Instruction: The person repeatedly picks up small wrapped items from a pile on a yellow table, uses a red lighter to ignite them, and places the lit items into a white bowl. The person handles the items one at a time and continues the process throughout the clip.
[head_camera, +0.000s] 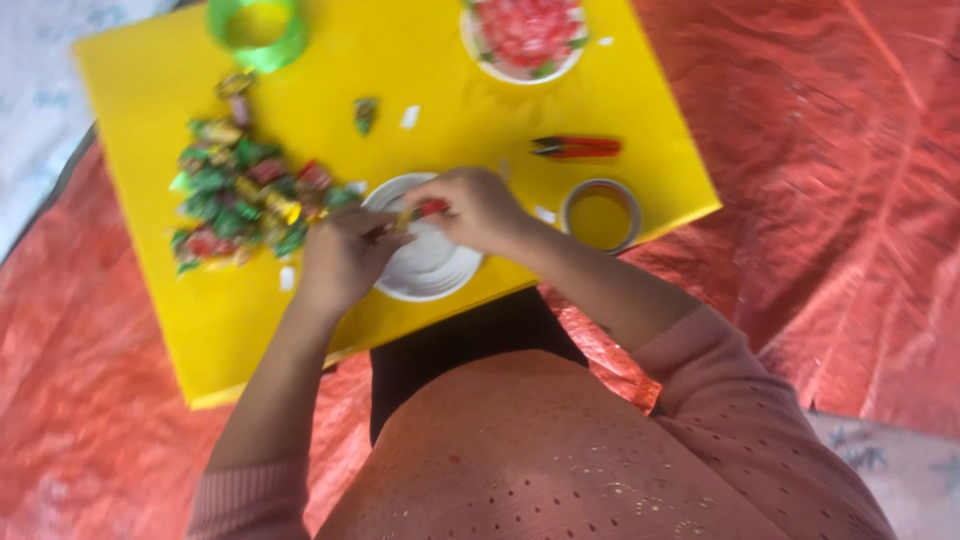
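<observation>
1. The left hand (340, 258) and the right hand (480, 208) meet over a white paper plate (425, 270) on the near side of a yellow table (470, 110). Between them they pinch one small wrapped candy (420, 211), each hand closed on one end of it. The red end shows by the right fingers; the left end is hidden under the left fingertips.

2. I judge the candy to be very light and small, with a thin crinkly wrapper that is likely slick. The twisted ends look like the natural places to grip, since the middle is a hard lump that offers little to pinch (the frame is blurred, so the wrapper's exact shape is unclear).

3. A candy pile (240, 195) in green, red and gold wrappers lies on the table just left of the plate, near the left hand. One stray candy (365, 113) sits apart, farther up the table.

4. Other things about: a tape ring (600, 215) just right of the plate, red-handled scissors (578, 148) beyond it, a green ribbon roll (258, 30) at the far left corner, and a second plate (525, 35) holding red and white pieces at the far edge.

5. The plate under the hands looks empty. It is thin paper, so it would slide or tip if knocked.
</observation>
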